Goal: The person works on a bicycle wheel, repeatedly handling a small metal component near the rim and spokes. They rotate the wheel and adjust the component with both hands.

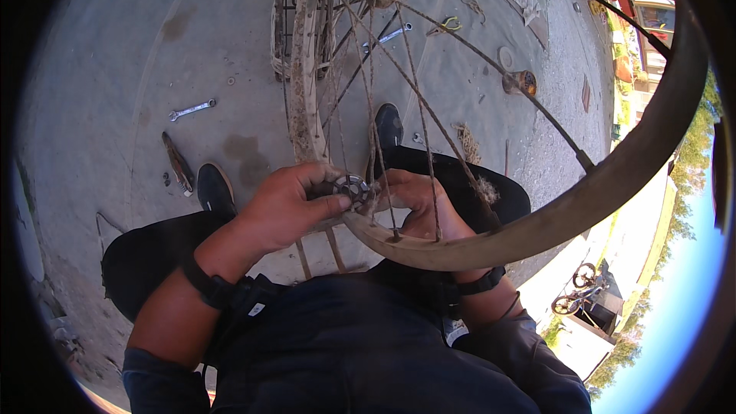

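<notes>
A dirty bicycle wheel stands in front of me, its pale, dusty rim (491,249) sweeping near my lap and off to the right. My left hand (295,203) pinches a round slotted metal spoke wrench (351,192) between thumb and fingers, right at the rim beside a spoke. On the other side of the wrench my right hand (418,195) reaches in behind the spokes (418,100), fingers curled closed by the wrench's edge. Spokes and rim partly cover that hand, so what its fingertips grip is hidden. Grey fluff (487,190) clings to one spoke.
On the concrete floor lie a combination wrench (192,110), a second wrench (389,37), yellow-handled pliers (445,26) and a dark tool (178,162). A rusty can (520,82) sits right of the spokes. My shoes (216,188) flank the wheel. A parked bicycle (579,291) stands far right.
</notes>
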{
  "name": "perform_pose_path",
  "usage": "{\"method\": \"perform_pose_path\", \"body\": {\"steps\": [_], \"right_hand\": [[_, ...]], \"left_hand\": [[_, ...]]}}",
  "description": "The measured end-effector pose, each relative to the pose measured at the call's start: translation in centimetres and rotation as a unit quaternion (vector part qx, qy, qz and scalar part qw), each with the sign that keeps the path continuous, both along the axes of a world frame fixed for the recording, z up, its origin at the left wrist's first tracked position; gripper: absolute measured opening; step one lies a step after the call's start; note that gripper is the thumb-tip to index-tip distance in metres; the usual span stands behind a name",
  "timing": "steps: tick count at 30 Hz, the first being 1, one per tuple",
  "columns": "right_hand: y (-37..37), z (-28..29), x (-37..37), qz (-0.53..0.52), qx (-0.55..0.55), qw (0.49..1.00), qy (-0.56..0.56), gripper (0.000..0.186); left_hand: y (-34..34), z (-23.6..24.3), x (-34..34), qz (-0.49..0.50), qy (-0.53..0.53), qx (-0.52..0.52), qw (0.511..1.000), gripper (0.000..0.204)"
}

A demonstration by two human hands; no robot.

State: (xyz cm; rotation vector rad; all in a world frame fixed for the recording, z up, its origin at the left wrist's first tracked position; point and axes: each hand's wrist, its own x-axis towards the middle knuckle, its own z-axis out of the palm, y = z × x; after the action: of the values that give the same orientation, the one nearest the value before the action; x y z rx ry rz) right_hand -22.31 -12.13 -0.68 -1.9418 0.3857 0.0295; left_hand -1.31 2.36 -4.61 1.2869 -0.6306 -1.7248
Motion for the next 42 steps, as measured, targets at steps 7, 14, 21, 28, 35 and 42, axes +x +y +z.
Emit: {"method": "perform_pose_path", "body": {"steps": [7, 14, 21, 28, 35, 42], "right_hand": [[0.2, -0.2, 0.1, -0.021, 0.007, 1.0, -0.009, 0.033], [-0.2, -0.6, 0.1, 0.002, 0.003, 1.0, -0.016, 0.031], [0.3, -0.6, 0.0, -0.036, 0.001, 0.999, 0.004, 0.036], [1.4, 0.5, 0.4, -0.148, 0.082, 0.981, 0.089, 0.043], [1.7, 0.6, 0.9, -0.15, 0.07, 0.984, 0.062, 0.06], [1.0, 0.2, 0.8, -0.06, -0.014, 0.997, 0.045, 0.059]], "left_hand": [[-0.3, 1.2, 0.4, 0.013, 0.058, 0.034, 0.998, 0.034], [-0.4, 0.8, 0.2, 0.025, 0.076, 0.061, 0.995, 0.035], [-0.3, 0.6, 0.1, 0.027, 0.074, 0.046, 0.996, 0.03], [-0.3, 0.7, 0.1, 0.018, 0.052, 0.018, 0.998, 0.027], [-0.2, 0.8, 0.0, 0.031, 0.056, 0.019, 0.998, 0.027], [0.1, 0.2, 0.0, 0.013, -0.046, -0.004, 0.999, 0.026]]}}
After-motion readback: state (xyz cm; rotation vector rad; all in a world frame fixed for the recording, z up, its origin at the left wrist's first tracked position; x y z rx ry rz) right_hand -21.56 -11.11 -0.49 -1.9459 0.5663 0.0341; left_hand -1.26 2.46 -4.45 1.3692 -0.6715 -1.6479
